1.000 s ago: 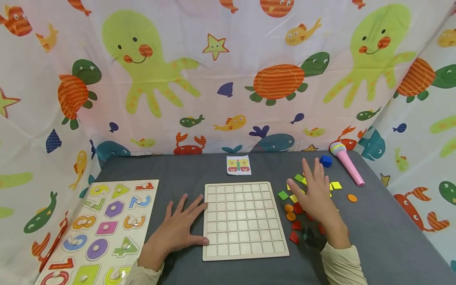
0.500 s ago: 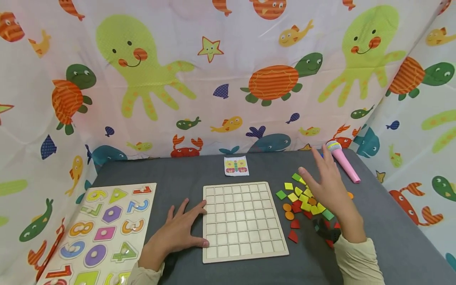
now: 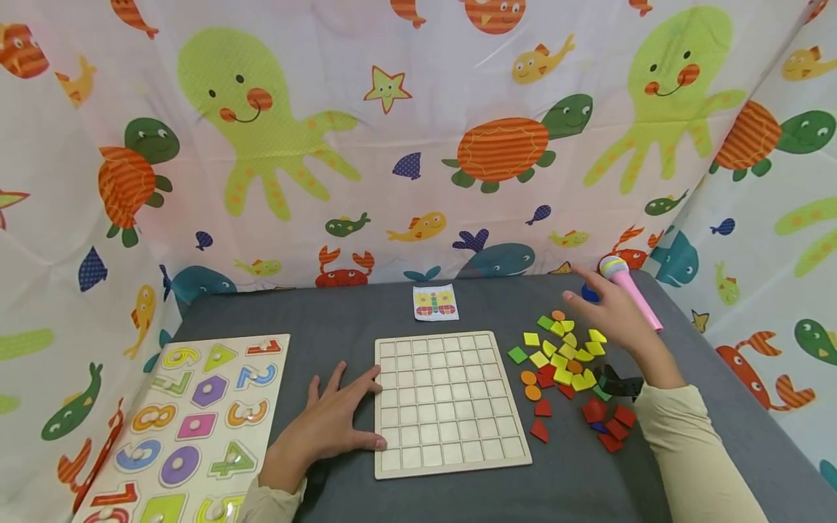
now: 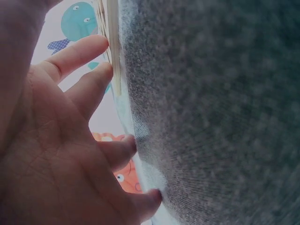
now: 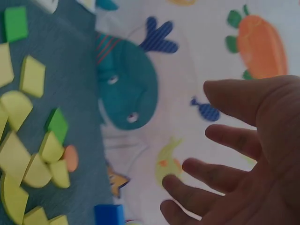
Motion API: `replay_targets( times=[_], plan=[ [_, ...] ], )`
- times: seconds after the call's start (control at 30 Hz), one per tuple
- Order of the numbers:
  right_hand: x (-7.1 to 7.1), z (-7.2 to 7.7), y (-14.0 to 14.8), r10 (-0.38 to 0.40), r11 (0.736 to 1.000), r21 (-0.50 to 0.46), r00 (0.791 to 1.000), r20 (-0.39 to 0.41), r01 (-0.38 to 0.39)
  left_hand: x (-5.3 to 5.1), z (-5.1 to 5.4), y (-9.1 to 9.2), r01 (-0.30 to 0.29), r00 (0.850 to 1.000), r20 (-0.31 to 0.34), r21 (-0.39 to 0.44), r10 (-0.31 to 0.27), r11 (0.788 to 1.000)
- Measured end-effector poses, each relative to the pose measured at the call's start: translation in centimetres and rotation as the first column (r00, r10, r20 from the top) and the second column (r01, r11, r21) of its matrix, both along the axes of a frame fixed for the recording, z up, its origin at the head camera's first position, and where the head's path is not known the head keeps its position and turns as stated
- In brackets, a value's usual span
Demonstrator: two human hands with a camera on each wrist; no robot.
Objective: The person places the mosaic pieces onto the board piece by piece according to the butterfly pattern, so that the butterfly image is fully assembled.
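My left hand (image 3: 330,428) lies at the left edge of a pale wooden grid board (image 3: 451,412), fingers spread, with thumb and fingertips at its rim. In the left wrist view, fingertips of the left hand (image 4: 61,136) meet the thin board edge (image 4: 112,42). My right hand (image 3: 621,319) hovers with relaxed, parted fingers and holds nothing. It is nearest a blue block (image 3: 590,293), partly hidden behind it, and a pink toy microphone (image 3: 644,305). Yellow pieces (image 3: 559,361), red pieces (image 3: 595,410), orange discs (image 3: 532,392) and green squares (image 3: 518,355) lie loose right of the board.
A number-and-shape puzzle board (image 3: 189,407) lies at the left. Behind the grid board is a small card (image 3: 435,303) with a butterfly pattern. A sea-animal curtain (image 3: 405,109) rises at the back and sides of the grey table (image 3: 333,312).
My right hand has moved right and away from the loose pieces, uncovering more red and yellow ones. The left hand stays at the board's edge. The head view shifted slightly.
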State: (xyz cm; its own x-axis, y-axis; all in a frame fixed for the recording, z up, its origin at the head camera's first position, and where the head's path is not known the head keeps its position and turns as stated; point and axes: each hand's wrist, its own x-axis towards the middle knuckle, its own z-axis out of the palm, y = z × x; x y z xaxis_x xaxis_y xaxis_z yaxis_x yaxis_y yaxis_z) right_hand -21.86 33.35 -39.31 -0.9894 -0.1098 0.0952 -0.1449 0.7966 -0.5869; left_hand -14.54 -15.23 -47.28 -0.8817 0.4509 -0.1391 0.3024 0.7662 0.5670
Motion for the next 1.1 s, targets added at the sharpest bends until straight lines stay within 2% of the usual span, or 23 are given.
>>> replay_targets(
  times=[0.2,0.4,0.6,0.87,1.1],
  plan=[
    [-1.5,-1.6,1.3,0.013,0.999,-0.036,0.996,0.092,-0.010,0.0,-0.1,-0.1,-0.006,1.000,-0.001,-0.013,0.006,1.000],
    [-2.4,-4.0,2.6,0.055,0.998,-0.001,0.991,0.119,-0.055,-0.3,-0.4,-0.2,0.008,1.000,-0.017,-0.003,-0.008,1.000],
    [-3.0,-5.6,3.3,0.054,0.998,0.010,0.984,0.167,-0.057,-0.1,-0.5,-0.2,-0.004,1.000,-0.008,0.006,0.004,1.000],
    [-3.4,-6.6,3.2,0.052,0.993,0.093,0.987,0.153,-0.067,0.0,-0.4,-0.3,0.005,1.000,-0.006,0.017,-0.005,1.000],
    [-3.5,-6.8,3.2,0.055,0.992,0.106,0.988,0.145,-0.071,0.1,-0.2,-0.2,0.001,1.000,-0.005,0.012,-0.001,1.000]
  ],
)
